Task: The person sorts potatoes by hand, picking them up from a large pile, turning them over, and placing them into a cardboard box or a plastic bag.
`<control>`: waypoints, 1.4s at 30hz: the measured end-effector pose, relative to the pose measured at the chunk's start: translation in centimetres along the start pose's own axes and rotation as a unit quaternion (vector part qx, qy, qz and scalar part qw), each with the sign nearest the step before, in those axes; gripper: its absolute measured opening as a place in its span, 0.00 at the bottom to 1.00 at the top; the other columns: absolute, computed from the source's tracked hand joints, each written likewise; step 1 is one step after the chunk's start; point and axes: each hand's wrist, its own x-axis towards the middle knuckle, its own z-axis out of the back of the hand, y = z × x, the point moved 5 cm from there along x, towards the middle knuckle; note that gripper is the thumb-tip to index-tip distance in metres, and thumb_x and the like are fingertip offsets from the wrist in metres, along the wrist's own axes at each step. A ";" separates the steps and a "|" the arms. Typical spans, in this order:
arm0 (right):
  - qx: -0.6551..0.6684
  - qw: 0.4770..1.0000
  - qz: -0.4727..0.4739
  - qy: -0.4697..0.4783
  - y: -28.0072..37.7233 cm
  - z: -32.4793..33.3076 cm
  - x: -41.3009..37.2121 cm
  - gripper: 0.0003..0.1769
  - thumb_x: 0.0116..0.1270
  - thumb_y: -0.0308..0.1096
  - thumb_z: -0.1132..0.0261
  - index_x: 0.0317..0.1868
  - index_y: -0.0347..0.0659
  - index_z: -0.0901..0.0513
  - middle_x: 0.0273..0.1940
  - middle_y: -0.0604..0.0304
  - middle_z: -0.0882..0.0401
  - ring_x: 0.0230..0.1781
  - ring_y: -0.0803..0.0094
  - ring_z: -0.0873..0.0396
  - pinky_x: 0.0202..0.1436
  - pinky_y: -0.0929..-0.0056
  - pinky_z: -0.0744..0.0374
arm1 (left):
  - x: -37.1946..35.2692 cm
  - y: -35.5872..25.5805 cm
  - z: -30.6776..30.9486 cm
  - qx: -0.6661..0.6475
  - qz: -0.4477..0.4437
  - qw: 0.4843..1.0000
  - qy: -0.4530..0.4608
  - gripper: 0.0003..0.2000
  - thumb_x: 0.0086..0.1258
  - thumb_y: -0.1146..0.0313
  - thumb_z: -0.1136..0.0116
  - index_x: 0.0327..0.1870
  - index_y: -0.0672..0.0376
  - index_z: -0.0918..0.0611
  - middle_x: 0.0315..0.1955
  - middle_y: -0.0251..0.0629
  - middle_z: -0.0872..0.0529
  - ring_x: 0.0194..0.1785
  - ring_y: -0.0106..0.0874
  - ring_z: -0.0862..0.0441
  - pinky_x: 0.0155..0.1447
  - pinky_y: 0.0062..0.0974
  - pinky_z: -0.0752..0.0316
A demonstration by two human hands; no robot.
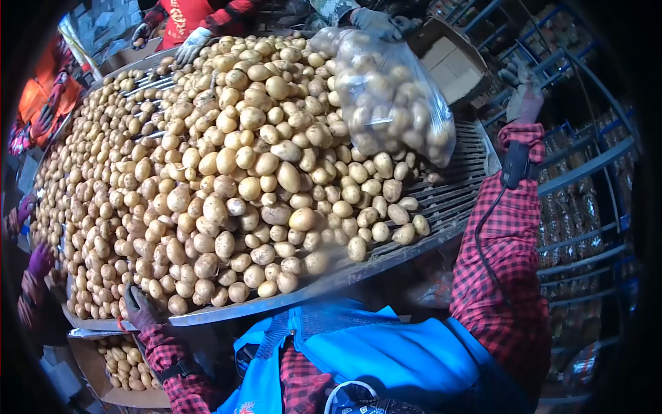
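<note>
A broad heap of potatoes [227, 159] covers the slatted metal table [455, 193]. My left hand [140, 308], in a dark glove, rests at the table's near left edge against the outer potatoes, its fingers stretched and holding nothing I can see. Out to the far right, away from the heap, my right hand [524, 96] is raised in a grey glove, fingers apart and nothing visible in them. A clear plastic bag full of potatoes [400, 103] lies on the table's right part, with another person's gloved hand [376, 24] at its top.
Beneath the near left corner stands a cardboard box of potatoes [127, 362]. Another cardboard box [452, 65] sits behind the bag. Blue metal racks [586, 165] run down the right side. Other people stand around the table, one with a white-gloved hand [193, 45] on the heap.
</note>
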 end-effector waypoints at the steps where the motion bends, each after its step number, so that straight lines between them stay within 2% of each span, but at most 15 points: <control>1: 0.040 0.996 0.020 0.076 0.6 0.0 -0.7 0.15 0.73 0.36 0.42 0.53 0.36 0.19 0.43 0.55 0.16 0.35 0.72 0.17 0.45 0.74 0.20 | 0.0 0.0 0.0 -0.011 0.023 1.000 0.003 0.19 0.78 0.62 0.53 0.61 0.64 0.24 0.55 0.45 0.18 0.57 0.33 0.22 0.63 0.28 0.30; 4: -0.084 0.986 0.017 0.146 -3.8 -0.4 -9.2 0.13 0.74 0.35 0.44 0.49 0.36 0.18 0.44 0.55 0.17 0.40 0.73 0.19 0.46 0.74 0.20 | -0.1 0.8 -0.1 0.001 0.011 1.000 -0.009 0.19 0.78 0.62 0.53 0.61 0.64 0.24 0.56 0.45 0.18 0.58 0.33 0.22 0.63 0.28 0.30; 7: -0.049 0.949 -0.197 0.243 -10.5 -0.4 -22.5 0.14 0.71 0.38 0.36 0.50 0.36 0.18 0.43 0.62 0.18 0.40 0.76 0.20 0.43 0.76 0.19 | 0.0 1.4 -0.1 0.004 0.016 1.000 -0.006 0.19 0.78 0.61 0.53 0.61 0.64 0.24 0.56 0.45 0.19 0.58 0.33 0.23 0.63 0.28 0.30; 9: -0.061 0.932 -0.297 0.199 -16.8 2.7 -28.9 0.20 0.70 0.45 0.35 0.52 0.38 0.18 0.43 0.63 0.18 0.37 0.77 0.21 0.43 0.76 0.19 | -0.1 1.2 -0.2 0.002 0.017 1.000 0.001 0.19 0.78 0.61 0.53 0.61 0.64 0.24 0.56 0.45 0.19 0.57 0.33 0.23 0.63 0.29 0.30; 13: -0.052 0.893 -0.421 0.148 -16.3 5.1 -33.7 0.18 0.71 0.42 0.35 0.51 0.35 0.18 0.42 0.61 0.17 0.39 0.77 0.22 0.47 0.76 0.20 | -0.5 -0.5 0.2 0.008 0.006 1.000 -0.003 0.18 0.78 0.62 0.53 0.61 0.64 0.24 0.54 0.44 0.19 0.56 0.32 0.23 0.61 0.28 0.30; 18: -0.240 0.941 -0.199 0.130 -15.6 9.4 -30.8 0.14 0.72 0.34 0.38 0.51 0.32 0.19 0.44 0.59 0.18 0.44 0.76 0.23 0.51 0.73 0.23 | -0.2 -0.4 0.4 0.003 0.030 1.000 0.010 0.19 0.78 0.61 0.53 0.61 0.65 0.24 0.55 0.44 0.20 0.56 0.32 0.24 0.62 0.28 0.30; 21: -0.362 0.880 -0.279 0.127 -17.8 14.2 -31.1 0.22 0.74 0.44 0.42 0.55 0.34 0.20 0.45 0.54 0.17 0.44 0.72 0.23 0.52 0.70 0.24 | -0.6 -1.2 0.3 -0.043 0.013 0.999 0.012 0.19 0.78 0.61 0.53 0.61 0.65 0.25 0.56 0.44 0.20 0.57 0.32 0.24 0.63 0.28 0.31; 32: -0.324 0.766 -0.506 0.228 -24.3 12.3 -38.4 0.37 0.61 0.57 0.30 0.57 0.32 0.23 0.46 0.51 0.18 0.44 0.66 0.21 0.49 0.68 0.23 | -0.4 -0.8 0.3 -0.021 0.012 1.000 0.012 0.19 0.78 0.61 0.53 0.62 0.66 0.26 0.57 0.45 0.21 0.59 0.32 0.25 0.65 0.29 0.32; 34: -0.405 0.750 -0.226 0.471 -19.4 10.6 -38.2 0.24 0.77 0.41 0.50 0.70 0.44 0.34 0.56 0.61 0.23 0.53 0.67 0.23 0.60 0.70 0.24 | -0.6 -1.3 0.3 -0.023 0.000 1.000 0.007 0.19 0.78 0.62 0.52 0.62 0.66 0.26 0.57 0.45 0.21 0.59 0.32 0.25 0.65 0.29 0.32; 35: -0.129 0.807 -0.483 0.315 -18.1 8.9 -38.0 0.24 0.74 0.45 0.45 0.65 0.44 0.30 0.52 0.60 0.23 0.48 0.70 0.23 0.52 0.73 0.23 | -0.8 -1.7 0.3 -0.024 -0.002 1.000 -0.004 0.19 0.78 0.62 0.51 0.62 0.66 0.25 0.57 0.44 0.20 0.59 0.31 0.25 0.64 0.28 0.32; 37: 0.122 0.790 -0.579 0.161 -17.9 4.1 -39.8 0.24 0.72 0.48 0.41 0.61 0.44 0.26 0.50 0.58 0.24 0.47 0.70 0.24 0.48 0.74 0.20 | -0.9 -2.1 0.4 -0.001 0.014 1.000 -0.005 0.19 0.78 0.62 0.51 0.61 0.66 0.25 0.57 0.44 0.20 0.59 0.32 0.25 0.64 0.28 0.31; 39: 0.276 0.687 -0.661 0.125 -13.9 -2.3 -39.3 0.27 0.72 0.50 0.43 0.64 0.45 0.31 0.56 0.55 0.28 0.55 0.63 0.24 0.56 0.67 0.20 | -0.8 -1.7 0.4 -0.011 0.029 0.999 -0.016 0.19 0.78 0.62 0.52 0.61 0.67 0.24 0.56 0.44 0.20 0.58 0.33 0.24 0.64 0.28 0.31; 40: 0.240 0.739 -0.617 0.129 -10.9 -4.9 -38.2 0.27 0.72 0.52 0.42 0.63 0.44 0.29 0.52 0.56 0.26 0.53 0.63 0.23 0.56 0.61 0.20 | -0.7 -1.3 0.7 -0.010 0.025 1.000 -0.013 0.19 0.78 0.62 0.52 0.61 0.67 0.24 0.56 0.44 0.20 0.58 0.33 0.24 0.64 0.28 0.31; 41: 0.308 0.670 -0.647 0.193 -8.2 -8.1 -36.3 0.28 0.71 0.52 0.41 0.64 0.46 0.29 0.52 0.56 0.23 0.51 0.62 0.21 0.56 0.57 0.20 | -0.7 -0.9 0.8 0.011 0.005 1.000 -0.013 0.19 0.78 0.62 0.52 0.60 0.67 0.24 0.55 0.45 0.19 0.58 0.33 0.24 0.64 0.29 0.30; 42: 0.193 0.799 -0.496 0.280 -9.8 -8.7 -36.2 0.29 0.71 0.50 0.40 0.65 0.43 0.30 0.54 0.55 0.23 0.53 0.61 0.21 0.56 0.57 0.20 | -0.6 -1.0 0.5 0.028 -0.015 0.999 -0.014 0.18 0.78 0.63 0.53 0.60 0.67 0.24 0.55 0.45 0.19 0.57 0.33 0.24 0.64 0.29 0.30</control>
